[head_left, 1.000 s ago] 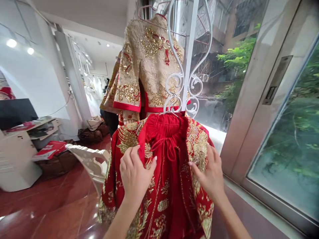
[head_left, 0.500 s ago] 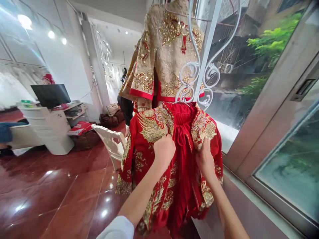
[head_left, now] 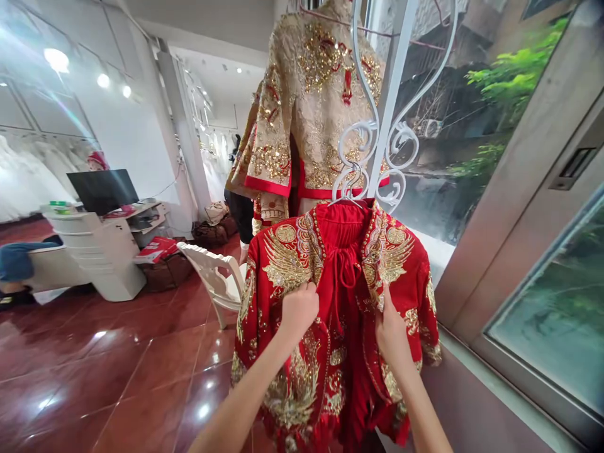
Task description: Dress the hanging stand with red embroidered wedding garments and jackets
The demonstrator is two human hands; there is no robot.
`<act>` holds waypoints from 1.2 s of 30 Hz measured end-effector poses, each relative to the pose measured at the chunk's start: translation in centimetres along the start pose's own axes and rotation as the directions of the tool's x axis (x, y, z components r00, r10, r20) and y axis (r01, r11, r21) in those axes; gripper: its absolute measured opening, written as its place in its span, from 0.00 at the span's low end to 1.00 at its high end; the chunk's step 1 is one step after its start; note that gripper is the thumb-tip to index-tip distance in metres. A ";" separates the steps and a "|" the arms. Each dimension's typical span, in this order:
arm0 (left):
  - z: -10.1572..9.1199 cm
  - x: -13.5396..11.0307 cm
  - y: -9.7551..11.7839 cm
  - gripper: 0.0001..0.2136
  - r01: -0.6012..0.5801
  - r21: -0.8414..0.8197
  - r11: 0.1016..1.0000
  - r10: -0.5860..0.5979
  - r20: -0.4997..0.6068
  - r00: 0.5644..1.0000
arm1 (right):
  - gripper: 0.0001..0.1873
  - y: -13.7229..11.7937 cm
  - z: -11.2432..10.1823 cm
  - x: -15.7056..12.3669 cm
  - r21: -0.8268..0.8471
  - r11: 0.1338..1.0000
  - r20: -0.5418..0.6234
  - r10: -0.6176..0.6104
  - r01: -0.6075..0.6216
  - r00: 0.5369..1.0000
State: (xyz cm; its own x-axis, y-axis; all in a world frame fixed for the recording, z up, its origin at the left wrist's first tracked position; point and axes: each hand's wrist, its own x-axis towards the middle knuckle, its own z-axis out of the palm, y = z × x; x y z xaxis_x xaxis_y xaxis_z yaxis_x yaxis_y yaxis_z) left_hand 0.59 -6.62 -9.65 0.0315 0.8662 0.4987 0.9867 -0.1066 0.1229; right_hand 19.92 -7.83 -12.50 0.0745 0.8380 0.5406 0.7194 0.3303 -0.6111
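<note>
A red jacket (head_left: 274, 314) with gold embroidery hangs by a thin wire hanger (head_left: 353, 182) from a white scrollwork metal rack (head_left: 385, 113). Its front stands open over a red inner garment (head_left: 346, 229) with a tied bow at the chest. My left hand (head_left: 299, 308) is closed on the jacket's left front edge, below the gold wing pattern. On the opposite front edge, my right hand (head_left: 391, 327) pinches the cloth at a similar height. The fingertips of both hands are partly hidden.
Behind the jacket hangs a beige and gold sequined garment (head_left: 325, 126). A white chair (head_left: 214, 277) stands to the left, with a desk monitor (head_left: 104, 190) farther off. On the right is a metal-framed window (head_left: 500, 251). A person's leg (head_left: 16, 261) shows at far left.
Both hands have slid lower along the jacket's front edges. The jacket's front is spread wider, with its right side moved outward, and more of the embroidery by the collar shows.
</note>
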 end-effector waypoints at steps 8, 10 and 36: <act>0.2 -1.7 -5.0 0.11 0.014 -0.279 0.960 -0.083 -0.240 0.967 | 0.26 -2.7 -6.5 0.4 -0.197 0.976 -0.223 0.052 -0.097 0.973; -0.3 -2.0 -4.3 0.10 -0.001 -0.215 0.977 -0.083 -0.381 0.921 | 0.26 -3.2 -6.7 0.4 -0.257 0.960 -0.292 0.028 -0.107 0.956; -1.4 10.6 7.6 0.31 -0.436 -0.231 0.870 0.344 -0.350 0.871 | 0.23 -8.5 -20.6 5.3 -0.396 0.918 -0.265 -0.149 0.033 0.953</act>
State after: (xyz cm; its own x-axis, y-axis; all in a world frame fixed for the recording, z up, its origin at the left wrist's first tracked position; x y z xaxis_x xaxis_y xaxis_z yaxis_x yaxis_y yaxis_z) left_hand 8.17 1.09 -2.18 0.3110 0.5471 0.7771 0.8077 -0.5831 0.0873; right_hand 28.45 -15.18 7.45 0.1467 0.6342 0.7591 0.9362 0.1587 -0.3135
